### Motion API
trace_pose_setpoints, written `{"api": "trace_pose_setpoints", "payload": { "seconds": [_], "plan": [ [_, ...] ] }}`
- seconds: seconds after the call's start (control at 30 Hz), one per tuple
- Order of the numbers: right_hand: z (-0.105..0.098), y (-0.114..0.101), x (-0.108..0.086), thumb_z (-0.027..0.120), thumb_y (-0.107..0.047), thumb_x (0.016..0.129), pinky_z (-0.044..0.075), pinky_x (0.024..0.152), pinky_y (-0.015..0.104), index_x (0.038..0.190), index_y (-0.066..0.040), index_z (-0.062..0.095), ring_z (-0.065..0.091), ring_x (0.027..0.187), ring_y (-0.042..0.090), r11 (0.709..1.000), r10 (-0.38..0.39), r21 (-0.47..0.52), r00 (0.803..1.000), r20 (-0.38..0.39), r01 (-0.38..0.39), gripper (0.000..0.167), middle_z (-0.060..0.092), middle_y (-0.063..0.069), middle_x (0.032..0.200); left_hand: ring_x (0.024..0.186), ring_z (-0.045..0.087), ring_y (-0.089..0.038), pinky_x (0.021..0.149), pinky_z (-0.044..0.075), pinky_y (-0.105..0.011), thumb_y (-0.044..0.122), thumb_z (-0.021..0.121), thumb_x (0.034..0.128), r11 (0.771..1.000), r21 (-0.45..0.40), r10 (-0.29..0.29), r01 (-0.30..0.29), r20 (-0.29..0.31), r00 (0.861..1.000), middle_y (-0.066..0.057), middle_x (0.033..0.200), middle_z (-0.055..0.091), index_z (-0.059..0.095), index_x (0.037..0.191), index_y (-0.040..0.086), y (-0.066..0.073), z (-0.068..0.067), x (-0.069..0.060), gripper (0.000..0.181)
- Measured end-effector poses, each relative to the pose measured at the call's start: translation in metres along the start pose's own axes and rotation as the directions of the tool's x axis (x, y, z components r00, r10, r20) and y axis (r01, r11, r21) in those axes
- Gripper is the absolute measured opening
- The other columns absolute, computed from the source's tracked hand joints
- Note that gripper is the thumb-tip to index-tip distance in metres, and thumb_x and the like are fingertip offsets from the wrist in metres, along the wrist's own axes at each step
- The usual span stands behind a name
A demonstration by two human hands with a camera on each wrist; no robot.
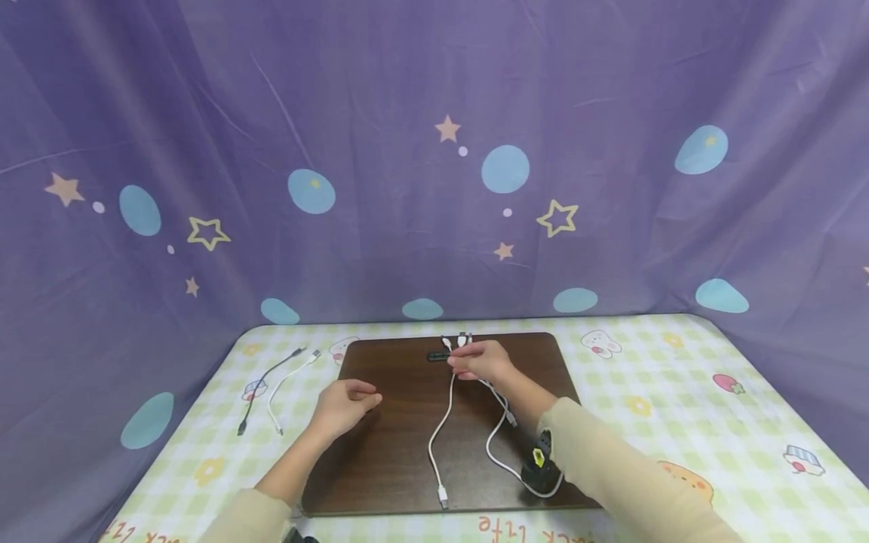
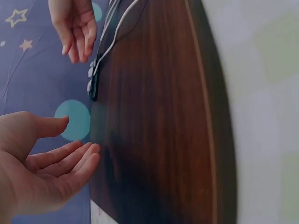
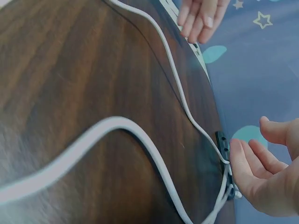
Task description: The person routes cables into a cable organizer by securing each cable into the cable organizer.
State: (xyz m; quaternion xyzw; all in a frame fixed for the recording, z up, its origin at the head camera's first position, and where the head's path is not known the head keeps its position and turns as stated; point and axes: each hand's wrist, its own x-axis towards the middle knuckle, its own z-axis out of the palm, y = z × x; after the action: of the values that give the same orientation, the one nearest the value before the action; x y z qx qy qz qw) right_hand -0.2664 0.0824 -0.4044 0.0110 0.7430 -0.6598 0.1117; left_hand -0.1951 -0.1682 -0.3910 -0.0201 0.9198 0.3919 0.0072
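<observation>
On the pale green-and-white checked bench, a black oblong cable holder lay near the far edge of a dark brown wooden board, with slender white cables running from it. The right hand, relaxed with thumb and fingers parted, was just beside it; the left hand, similarly loose, hovered over the board's left side.

Slim blk cable clip, nr far edge of brn board, wht cables in it, curving twd front
</observation>
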Motion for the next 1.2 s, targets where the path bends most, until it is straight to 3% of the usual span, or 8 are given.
{"api": "trace_pose_setpoints", "payload": {
  "seconds": [0.33, 0.63, 0.8, 0.97, 1.2],
  "plan": [
    [0.017, 0.002, -0.007, 0.069, -0.002, 0.085, 0.062, 0.077, 0.034, 0.107, 0.011, 0.067, 0.073, 0.078, 0.021, 0.999, 0.001, 0.033, 0.999, 0.038, -0.002, 0.026, 0.071, 0.028, 0.103, 0.097, 0.068, -0.036, 0.082, 0.056, -0.045, 0.021, 0.064, 0.0895, 0.996, 0.086, 0.001, 0.001, -0.019, 1.0, -0.022, 0.105, 0.072, 0.068, 0.106, -0.002, -0.006, -0.026, 0.021, 0.029],
    [0.033, 0.007, -0.014, 0.068, -0.002, 0.085, 0.062, 0.075, 0.033, 0.106, 0.011, 0.066, 0.071, 0.074, 0.017, 1.0, -0.004, 0.025, 0.996, 0.092, 0.002, 0.025, 0.071, 0.028, 0.101, 0.098, 0.066, -0.039, 0.086, 0.056, -0.048, 0.023, 0.062, 0.0916, 0.993, 0.117, -0.011, 0.011, -0.002, 1.0, -0.025, 0.108, 0.069, 0.064, 0.113, -0.005, -0.018, -0.047, 0.037, 0.035],
    [0.043, 0.009, -0.017, 0.068, -0.001, 0.085, 0.062, 0.074, 0.034, 0.106, 0.013, 0.065, 0.072, 0.075, 0.018, 0.999, -0.027, 0.024, 0.991, 0.134, 0.024, 0.025, 0.071, 0.027, 0.101, 0.092, 0.067, -0.037, 0.083, 0.056, -0.046, 0.023, 0.062, 0.091, 0.986, 0.164, -0.018, 0.023, -0.03, 0.999, -0.024, 0.104, 0.071, 0.066, 0.11, -0.006, -0.023, -0.055, 0.046, 0.035],
    [0.053, 0.009, -0.022, 0.068, -0.001, 0.085, 0.062, 0.072, 0.034, 0.107, 0.013, 0.066, 0.073, 0.077, 0.021, 0.999, -0.027, 0.027, 0.987, 0.161, 0.023, 0.025, 0.07, 0.029, 0.102, 0.095, 0.066, -0.039, 0.09, 0.052, -0.049, 0.023, 0.063, 0.0898, 0.972, 0.235, -0.01, 0.023, -0.058, 0.998, -0.024, 0.104, 0.071, 0.067, 0.108, -0.005, -0.03, -0.06, 0.055, 0.034],
    [0.065, 0.01, -0.026, 0.068, -0.002, 0.085, 0.062, 0.07, 0.034, 0.104, 0.013, 0.067, 0.072, 0.073, 0.019, 0.999, -0.016, 0.034, 0.985, 0.173, 0.011, 0.024, 0.071, 0.029, 0.1, 0.104, 0.061, -0.044, 0.097, 0.046, -0.054, 0.023, 0.061, 0.0906, 0.973, 0.225, -0.042, 0.058, -0.076, 0.996, -0.024, 0.11, 0.069, 0.065, 0.111, -0.005, -0.046, -0.07, 0.063, 0.036]
  ]
}}
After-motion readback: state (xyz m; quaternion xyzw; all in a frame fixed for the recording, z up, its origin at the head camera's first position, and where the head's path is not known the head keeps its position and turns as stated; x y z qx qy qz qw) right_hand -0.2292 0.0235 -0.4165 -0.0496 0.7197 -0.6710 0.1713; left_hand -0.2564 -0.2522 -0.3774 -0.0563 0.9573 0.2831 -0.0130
